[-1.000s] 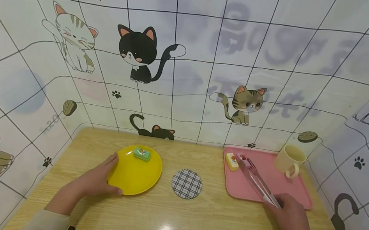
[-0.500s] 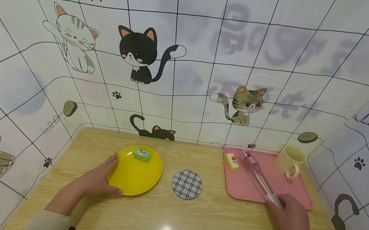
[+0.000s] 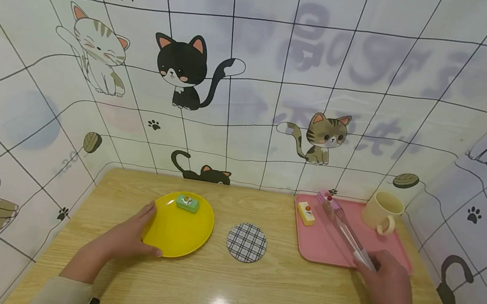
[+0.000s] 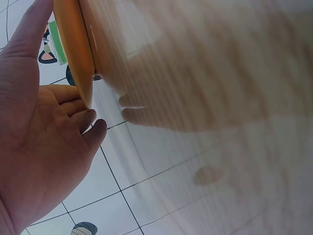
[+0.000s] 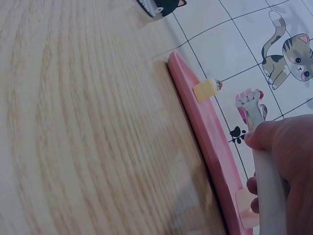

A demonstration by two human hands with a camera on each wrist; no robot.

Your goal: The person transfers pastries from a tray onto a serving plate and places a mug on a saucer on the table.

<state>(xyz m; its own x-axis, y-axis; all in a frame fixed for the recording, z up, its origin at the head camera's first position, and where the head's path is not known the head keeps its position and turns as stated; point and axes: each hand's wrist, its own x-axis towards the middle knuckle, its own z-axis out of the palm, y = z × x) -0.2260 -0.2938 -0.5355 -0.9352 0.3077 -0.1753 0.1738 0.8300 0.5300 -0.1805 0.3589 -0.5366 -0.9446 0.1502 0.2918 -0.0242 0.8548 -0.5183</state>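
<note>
My right hand [image 3: 390, 280] holds metal tongs [image 3: 347, 235] with pale grips. At their tips is a small pink toy cake slice [image 3: 322, 196] with a red topping, lifted over the back edge of the pink tray [image 3: 327, 254]. The right wrist view has the tong head [image 5: 250, 99] closed about this slice, partly hiding it. A yellow cake slice [image 3: 306, 214] lies at the tray's left side. My left hand [image 3: 133, 232] holds the left rim of a yellow plate [image 3: 181, 231], thumb at its front edge. On the plate sits a green cake slice [image 3: 187, 203].
A cream mug [image 3: 380, 213] stands at the tray's back right corner. Between plate and tray lies a round checked coaster [image 3: 247, 243] on the wooden table [image 3: 225, 284]. A cat-printed sheet [image 3: 255, 101] rises directly behind the table.
The tongs have come together on the pink cake slice and raised it up and back from the tray. My right hand shifted slightly right. The left hand and plate stay put.
</note>
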